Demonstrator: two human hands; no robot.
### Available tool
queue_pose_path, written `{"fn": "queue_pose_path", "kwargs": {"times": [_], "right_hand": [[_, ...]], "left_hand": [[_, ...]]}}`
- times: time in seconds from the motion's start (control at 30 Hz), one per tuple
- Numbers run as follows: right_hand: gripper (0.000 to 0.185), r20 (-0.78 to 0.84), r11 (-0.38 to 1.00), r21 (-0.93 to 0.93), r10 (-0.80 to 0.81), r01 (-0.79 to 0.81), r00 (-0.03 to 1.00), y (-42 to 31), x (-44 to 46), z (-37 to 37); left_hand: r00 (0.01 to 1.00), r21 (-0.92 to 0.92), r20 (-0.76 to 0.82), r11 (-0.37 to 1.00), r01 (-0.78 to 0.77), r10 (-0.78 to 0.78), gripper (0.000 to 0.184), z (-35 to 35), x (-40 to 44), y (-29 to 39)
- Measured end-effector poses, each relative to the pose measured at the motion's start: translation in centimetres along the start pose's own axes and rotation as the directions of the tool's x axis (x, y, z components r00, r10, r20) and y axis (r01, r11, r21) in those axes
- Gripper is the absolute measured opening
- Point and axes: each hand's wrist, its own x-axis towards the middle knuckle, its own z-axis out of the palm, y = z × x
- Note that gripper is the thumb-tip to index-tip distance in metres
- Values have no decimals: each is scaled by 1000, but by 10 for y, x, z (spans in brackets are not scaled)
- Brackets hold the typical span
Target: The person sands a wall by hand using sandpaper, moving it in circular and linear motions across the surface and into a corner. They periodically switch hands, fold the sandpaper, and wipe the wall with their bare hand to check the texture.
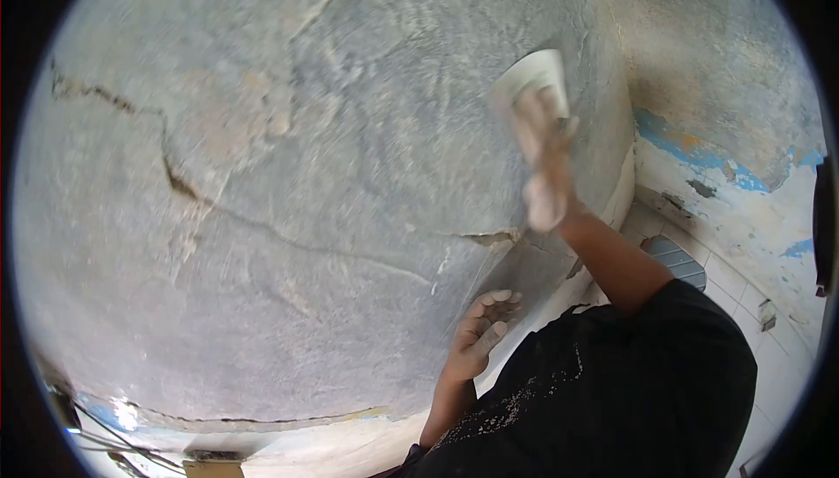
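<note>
My right hand is raised to the upper right of the grey plastered wall, slightly blurred. Its fingers press on a pale, thin, curved sheet against the wall; I cannot tell its exact material. Lower down, my left hand is held close to the wall with fingers loosely curled and apart from the thumb, nothing in it. Both hands look dusty. A crack with a broken edge runs through the plaster between the two hands.
A longer crack crosses the wall at left. The adjoining wall has peeling blue paint. At lower right lie a tiled floor and a ribbed grey object. Cables hang at lower left near a brown box-like object.
</note>
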Motion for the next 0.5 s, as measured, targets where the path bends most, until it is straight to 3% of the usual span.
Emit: {"fn": "queue_pose_path", "kwargs": {"times": [0.07,0.17,0.2,0.27,0.3,0.33,0.4,0.43,0.5], "right_hand": [[69,141,996,49,-83,76,987,-26,10,1],[63,339,983,112,-176,146,924,-67,19,-5],[63,342,983,104,-179,153,923,-65,18,0],[62,111,959,-47,-272,278,956,-48,25,16],[59,-22,993,-73,-95,94,995,-46,29,15],[59,-17,992,-61,-112,110,994,-53,30,20],[57,-124,976,84,211,-201,970,-73,33,25],[57,-124,977,83,204,-194,971,-84,32,27],[59,134,981,75,-186,177,973,-109,23,27]], "left_hand": [[998,-47,40,998,-51,53,45,-2,-8,1],[999,-109,34,994,11,-7,46,-3,-24,-1],[999,-81,41,997,9,-6,46,-3,-29,0],[999,-56,43,998,-16,18,46,-3,-37,3],[996,-70,63,996,-63,67,46,-2,-44,6],[990,-84,77,991,-108,115,46,-2,-52,7],[992,-114,57,987,-110,117,46,-5,-65,2],[994,-140,53,986,-90,98,47,-7,-72,-1],[995,-145,48,986,-82,89,46,-9,-84,-6]]}}
